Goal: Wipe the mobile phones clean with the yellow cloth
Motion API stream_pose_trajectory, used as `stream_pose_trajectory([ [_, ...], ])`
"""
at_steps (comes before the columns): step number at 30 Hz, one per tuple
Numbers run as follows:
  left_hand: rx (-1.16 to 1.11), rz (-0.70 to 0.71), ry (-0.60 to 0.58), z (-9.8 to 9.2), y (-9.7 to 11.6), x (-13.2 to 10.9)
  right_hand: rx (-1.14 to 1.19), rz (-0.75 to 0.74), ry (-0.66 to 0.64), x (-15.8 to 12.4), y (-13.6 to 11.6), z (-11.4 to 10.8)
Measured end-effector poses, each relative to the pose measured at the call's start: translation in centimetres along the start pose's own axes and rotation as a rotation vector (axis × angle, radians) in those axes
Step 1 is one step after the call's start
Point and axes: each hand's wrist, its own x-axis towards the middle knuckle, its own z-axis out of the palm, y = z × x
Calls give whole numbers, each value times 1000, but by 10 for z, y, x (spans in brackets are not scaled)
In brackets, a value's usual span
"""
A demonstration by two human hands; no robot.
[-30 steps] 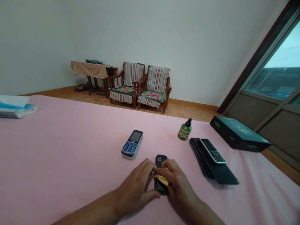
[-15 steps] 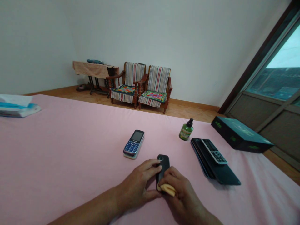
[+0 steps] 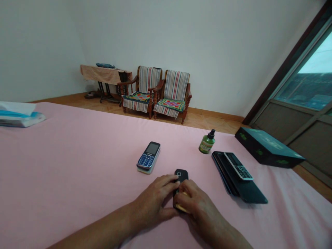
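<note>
A black mobile phone (image 3: 181, 175) lies on the pink sheet between my two hands, with only its top end showing. My left hand (image 3: 155, 197) grips the phone's side, fingers across it. My right hand (image 3: 195, 197) presses a yellow cloth (image 3: 181, 208) against the lower part of the phone, and most of that cloth is hidden under the hand. To the left of my hands lies a blue-keyed mobile phone (image 3: 148, 156) on a pale flat item. A silver-and-black phone (image 3: 238, 166) rests on a flat black case (image 3: 249, 189) to the right.
A green bottle with a black pump cap (image 3: 206, 143) stands beyond my hands. A dark teal box (image 3: 267, 148) sits at the bed's right edge, and a packet in white and blue (image 3: 18, 117) lies far left. Two striped wooden armchairs (image 3: 158, 93) stand across the floor.
My right hand has slid up the phone and now covers more of the yellow cloth. The view has shifted slightly, and the phone sits a little higher between my hands.
</note>
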Motion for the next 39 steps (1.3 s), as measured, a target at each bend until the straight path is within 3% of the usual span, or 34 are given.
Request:
stream_pose_trajectory([
  [25,-32,-26,-23,-3,5,2,-129,-9,-31,4,-7,8],
  [31,20,-36,-29,-1,3,0,187,13,-58,1,-9,-9],
  [36,78,-1,6,0,7,-2,281,147,240,3,18,-21],
  [39,108,-13,10,-1,8,-4,251,185,346,15,39,-18],
])
